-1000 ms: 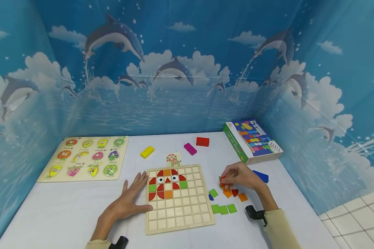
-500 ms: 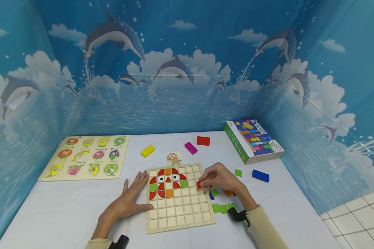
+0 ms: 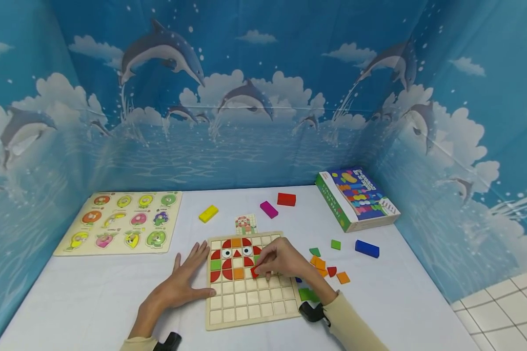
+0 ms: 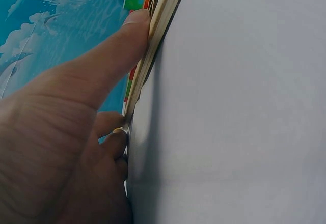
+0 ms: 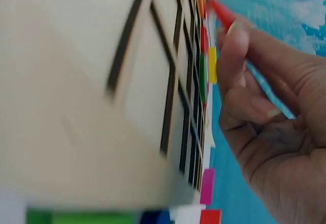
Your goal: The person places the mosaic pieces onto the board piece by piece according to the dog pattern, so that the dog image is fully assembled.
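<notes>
Right hand point(image 3: 281, 261) | I am pinching red tile point(image 3: 254, 272), now carrying it from loose tiles point(image 3: 322, 268) at right onto grid board point(image 3: 250, 297), near pattern | left hand point(image 3: 182, 282) lying flat, bracing board's left edge.

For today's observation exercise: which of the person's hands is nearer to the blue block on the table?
Right. The right hand is over the grid board, left of the blue block; the left hand lies flat beyond the board's far left edge.
</notes>
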{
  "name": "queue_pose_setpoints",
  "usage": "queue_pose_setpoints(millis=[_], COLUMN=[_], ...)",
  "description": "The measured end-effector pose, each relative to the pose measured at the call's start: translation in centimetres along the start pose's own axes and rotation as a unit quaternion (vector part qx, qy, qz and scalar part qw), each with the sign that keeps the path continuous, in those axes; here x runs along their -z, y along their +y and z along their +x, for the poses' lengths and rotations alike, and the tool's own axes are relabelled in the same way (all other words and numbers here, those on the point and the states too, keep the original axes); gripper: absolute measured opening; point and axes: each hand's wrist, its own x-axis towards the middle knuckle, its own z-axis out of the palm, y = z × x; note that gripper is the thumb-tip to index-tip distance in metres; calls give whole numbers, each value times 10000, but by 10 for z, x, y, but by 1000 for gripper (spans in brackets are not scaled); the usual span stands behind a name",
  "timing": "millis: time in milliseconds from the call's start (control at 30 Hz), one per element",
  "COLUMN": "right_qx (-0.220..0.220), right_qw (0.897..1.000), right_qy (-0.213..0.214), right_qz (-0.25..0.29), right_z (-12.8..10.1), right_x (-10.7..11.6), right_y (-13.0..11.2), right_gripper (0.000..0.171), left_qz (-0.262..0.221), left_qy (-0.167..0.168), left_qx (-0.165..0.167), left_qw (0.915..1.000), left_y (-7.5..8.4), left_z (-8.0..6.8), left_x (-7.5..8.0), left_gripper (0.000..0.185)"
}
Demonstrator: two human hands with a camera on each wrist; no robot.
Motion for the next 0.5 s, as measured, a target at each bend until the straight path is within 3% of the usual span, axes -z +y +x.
queue_pose_setpoints(millis=[200, 500], right_qx=[-67, 365], right_qw=[9983, 9926], right_qy=[204, 216], right_qz=[-535, -1136], right_z=[8, 16], right_x=[-11, -13], right_y=[-2, -3], right_gripper=[7, 7], left_qz=[34, -12], left_qy=[3, 55], left_qx=[-39, -63], left_qw=[10000, 10000], left_y=[0, 0], left_z=[0, 1], left_x=[0, 0], left_gripper=[119, 118])
